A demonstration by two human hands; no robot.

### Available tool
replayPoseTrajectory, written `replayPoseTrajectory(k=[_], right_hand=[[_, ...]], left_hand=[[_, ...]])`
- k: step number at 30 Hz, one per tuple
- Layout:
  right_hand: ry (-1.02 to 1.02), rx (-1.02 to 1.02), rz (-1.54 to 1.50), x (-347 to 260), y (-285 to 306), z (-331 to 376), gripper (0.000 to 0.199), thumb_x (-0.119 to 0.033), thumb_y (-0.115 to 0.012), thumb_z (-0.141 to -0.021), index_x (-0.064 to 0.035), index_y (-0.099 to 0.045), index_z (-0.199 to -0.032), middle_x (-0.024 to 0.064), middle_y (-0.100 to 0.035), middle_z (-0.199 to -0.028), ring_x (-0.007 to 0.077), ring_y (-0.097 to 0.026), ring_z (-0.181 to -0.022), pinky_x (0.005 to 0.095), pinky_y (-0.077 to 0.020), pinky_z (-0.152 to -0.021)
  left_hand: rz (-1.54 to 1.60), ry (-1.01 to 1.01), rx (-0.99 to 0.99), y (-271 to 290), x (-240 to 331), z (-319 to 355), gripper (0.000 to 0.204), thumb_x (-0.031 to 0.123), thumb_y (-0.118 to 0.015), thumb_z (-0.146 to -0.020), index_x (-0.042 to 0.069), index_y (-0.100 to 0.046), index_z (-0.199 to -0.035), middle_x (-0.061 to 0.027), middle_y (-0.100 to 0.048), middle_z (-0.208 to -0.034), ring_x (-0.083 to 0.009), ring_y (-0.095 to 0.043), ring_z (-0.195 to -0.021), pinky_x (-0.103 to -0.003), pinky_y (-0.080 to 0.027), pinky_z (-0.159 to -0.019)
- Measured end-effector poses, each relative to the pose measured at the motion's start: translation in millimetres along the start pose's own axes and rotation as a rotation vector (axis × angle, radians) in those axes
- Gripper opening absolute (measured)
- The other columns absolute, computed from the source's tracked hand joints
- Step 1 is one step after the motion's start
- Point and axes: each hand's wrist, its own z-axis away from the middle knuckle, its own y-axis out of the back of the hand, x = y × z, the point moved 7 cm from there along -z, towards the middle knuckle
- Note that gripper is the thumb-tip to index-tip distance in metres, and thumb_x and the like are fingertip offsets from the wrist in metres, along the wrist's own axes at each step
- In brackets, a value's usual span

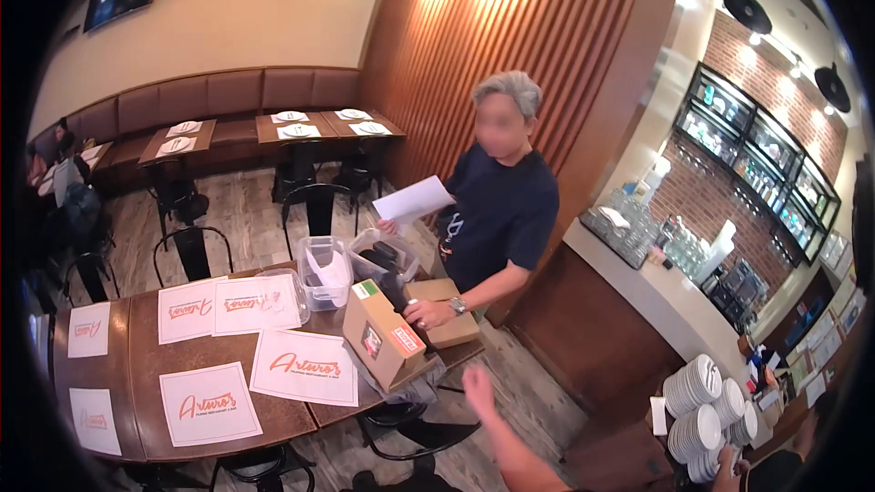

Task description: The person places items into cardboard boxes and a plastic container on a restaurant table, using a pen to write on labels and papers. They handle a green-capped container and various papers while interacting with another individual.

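Observation:
My left hand reaches up from the lower edge, just right of the table's end. Its fingers are blurred, and I cannot make out anything in them. At the lower right my right hand, partly cut off, has its fingers against the edge of a stack of white plates. Several more plate stacks stand beside it. Across the table's end a person in a dark T-shirt holds white paper sheets. That person's other hand is on a dark item by a brown cardboard box.
Printed paper placemats lie on the long brown table. Clear plastic bins stand near the box. Black metal chairs line the table. To the right runs a bar counter with glasses.

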Motion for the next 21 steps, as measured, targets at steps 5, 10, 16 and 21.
replayPoseTrajectory(k=[5,10,16,21], right_hand=[[-0.241,-0.629,0.427,42.2,-56.8,174.5,0.055,-0.046,-0.06,-0.08,-0.0123,-0.054,-0.123,0.0215,-0.041,-0.135,0.0388,-0.041,-0.122,0.044,-0.0348,-0.102],[0.107,-0.843,0.523,14.8,-112.9,212.7,0.066,-0.058,-0.059,-0.077,-0.0161,-0.051,-0.128,0.0206,-0.035,-0.141,0.0403,-0.028,-0.131,0.0454,-0.0284,-0.106],[-0.07,-1.031,0.328,17.2,-142.1,216.7,0.049,-0.05,-0.052,-0.087,-0.0122,-0.056,-0.118,0.0192,-0.054,-0.121,0.0354,-0.05,-0.11,0.0427,-0.0406,-0.092],[-0.322,-1.14,-0.676,-234.4,-110.3,99.2,0.041,-0.037,-0.032,-0.099,-0.0071,-0.053,-0.081,0.0066,-0.062,-0.067,0.01,-0.054,-0.054,0.0227,-0.0433,-0.052]], left_hand=[[-0.07,0.023,-0.042,41.1,39.0,30.0,0.026,0.024,-0.051,-0.086,0.003,-0.065,-0.09,-0.0227,-0.063,-0.081,-0.0379,-0.061,-0.078,-0.046,-0.049,-0.066],[-0.013,-0.127,0.207,-2.5,-3.8,16.7,0.02,0.02,-0.051,-0.083,0.003,-0.062,-0.077,-0.0155,-0.062,-0.068,-0.0333,-0.06,-0.06,-0.044,-0.045,-0.05],[0.064,0.022,0.318,35.2,40.1,31.4,0.023,0.021,-0.055,-0.081,-0.001,-0.061,-0.078,-0.0181,-0.06,-0.063,-0.0369,-0.058,-0.056,-0.045,-0.044,-0.049],[0.135,0.08,0.27,40.7,42.0,39.9,0.025,0.019,-0.055,-0.08,-0.005,-0.06,-0.08,-0.0237,-0.06,-0.066,-0.0433,-0.059,-0.063,-0.047,-0.045,-0.054]])
